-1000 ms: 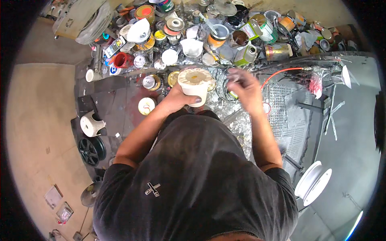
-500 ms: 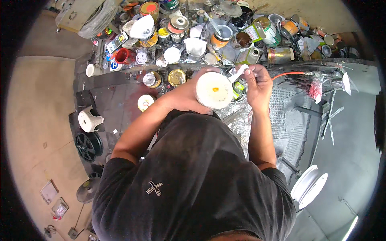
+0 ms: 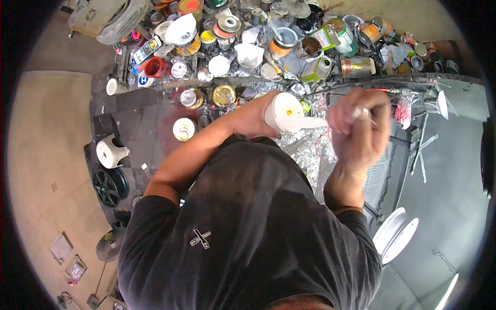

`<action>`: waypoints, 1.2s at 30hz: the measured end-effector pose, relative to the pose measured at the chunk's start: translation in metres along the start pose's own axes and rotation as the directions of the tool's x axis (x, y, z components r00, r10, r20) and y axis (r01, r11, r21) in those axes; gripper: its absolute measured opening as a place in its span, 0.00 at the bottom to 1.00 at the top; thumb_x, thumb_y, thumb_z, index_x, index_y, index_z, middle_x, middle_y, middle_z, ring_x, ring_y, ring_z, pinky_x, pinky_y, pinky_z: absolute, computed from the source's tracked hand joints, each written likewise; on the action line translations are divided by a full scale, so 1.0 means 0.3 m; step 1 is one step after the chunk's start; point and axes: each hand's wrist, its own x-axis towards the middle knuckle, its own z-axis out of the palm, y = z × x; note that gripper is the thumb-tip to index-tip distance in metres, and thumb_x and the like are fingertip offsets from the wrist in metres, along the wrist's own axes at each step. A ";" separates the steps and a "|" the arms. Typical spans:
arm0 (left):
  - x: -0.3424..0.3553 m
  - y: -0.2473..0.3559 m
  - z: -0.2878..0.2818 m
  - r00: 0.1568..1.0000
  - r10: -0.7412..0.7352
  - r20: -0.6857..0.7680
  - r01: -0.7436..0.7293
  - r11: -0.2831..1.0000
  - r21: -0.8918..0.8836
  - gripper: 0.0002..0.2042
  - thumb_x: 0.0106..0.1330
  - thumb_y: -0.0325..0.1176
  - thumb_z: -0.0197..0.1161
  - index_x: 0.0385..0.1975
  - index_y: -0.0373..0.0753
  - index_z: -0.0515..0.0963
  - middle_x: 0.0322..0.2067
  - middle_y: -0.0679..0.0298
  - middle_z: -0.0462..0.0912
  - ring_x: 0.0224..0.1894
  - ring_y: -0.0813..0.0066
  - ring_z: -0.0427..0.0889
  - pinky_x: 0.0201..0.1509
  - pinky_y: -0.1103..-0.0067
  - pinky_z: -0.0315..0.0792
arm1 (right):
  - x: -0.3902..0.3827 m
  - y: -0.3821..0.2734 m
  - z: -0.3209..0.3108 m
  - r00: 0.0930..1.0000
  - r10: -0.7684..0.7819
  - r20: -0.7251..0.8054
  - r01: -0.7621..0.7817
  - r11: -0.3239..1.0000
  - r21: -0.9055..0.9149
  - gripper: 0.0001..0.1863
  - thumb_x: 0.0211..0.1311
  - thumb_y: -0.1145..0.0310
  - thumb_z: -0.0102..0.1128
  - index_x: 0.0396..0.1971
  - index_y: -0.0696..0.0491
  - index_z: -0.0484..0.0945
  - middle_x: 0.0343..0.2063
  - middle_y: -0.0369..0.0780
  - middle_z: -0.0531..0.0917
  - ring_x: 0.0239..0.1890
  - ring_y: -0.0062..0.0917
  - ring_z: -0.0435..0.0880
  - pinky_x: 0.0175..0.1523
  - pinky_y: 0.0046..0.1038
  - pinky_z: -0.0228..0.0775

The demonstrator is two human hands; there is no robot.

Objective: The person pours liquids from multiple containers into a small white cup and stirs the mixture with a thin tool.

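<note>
My left hand (image 3: 257,114) is wrapped round a white cup (image 3: 269,116) in front of my chest. Inside lies a white, paint-like liquid (image 3: 283,103) with a small yellow-orange spot in it. A white stirring stick (image 3: 306,123) slants from the cup's near rim towards my right hand (image 3: 359,124). That hand is raised to the right of the cup, smeared by motion, its fingers closed round the stick's end. Whether the stick's other tip touches the cup or hangs just above it is hard to tell.
A cluttered bench beyond my hands holds paint tins (image 3: 224,95), a red cup (image 3: 156,67), a phone (image 3: 146,50) and a metal can (image 3: 316,70). A white stool (image 3: 110,152) and dark wheel (image 3: 107,187) stand left. A white wheel rim (image 3: 395,235) is at right.
My right hand has swung right and towards me, drawing the stick out to lie across the cup's near side. The cup has shifted slightly right and tilted in my left hand.
</note>
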 end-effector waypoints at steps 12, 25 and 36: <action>-0.084 -0.062 -0.003 0.992 0.023 -0.124 -0.030 0.998 -0.057 0.52 0.44 0.29 0.83 0.72 0.38 0.59 0.63 0.58 0.74 0.67 0.66 0.72 0.72 0.68 0.65 | 0.060 -0.256 -0.234 0.643 -0.621 -0.447 0.065 0.627 -0.777 0.08 0.66 0.65 0.58 0.32 0.54 0.78 0.24 0.37 0.75 0.23 0.21 0.70 0.27 0.25 0.60; -0.034 -0.005 0.023 0.948 0.014 -0.318 0.003 0.999 0.053 0.52 0.42 0.29 0.85 0.71 0.38 0.61 0.61 0.58 0.76 0.64 0.69 0.75 0.70 0.70 0.68 | -0.172 0.246 -0.074 0.956 0.277 0.098 -0.032 0.428 -0.903 0.18 0.55 0.71 0.71 0.46 0.57 0.83 0.40 0.47 0.85 0.43 0.42 0.85 0.53 0.38 0.77; -0.033 0.004 0.043 0.979 0.011 -0.202 0.000 0.998 0.056 0.50 0.41 0.29 0.85 0.70 0.38 0.63 0.61 0.59 0.76 0.65 0.69 0.74 0.70 0.70 0.67 | -0.199 0.302 -0.157 0.964 0.265 0.005 -0.127 0.479 -0.869 0.06 0.57 0.79 0.68 0.35 0.59 0.85 0.37 0.46 0.85 0.38 0.38 0.86 0.44 0.35 0.78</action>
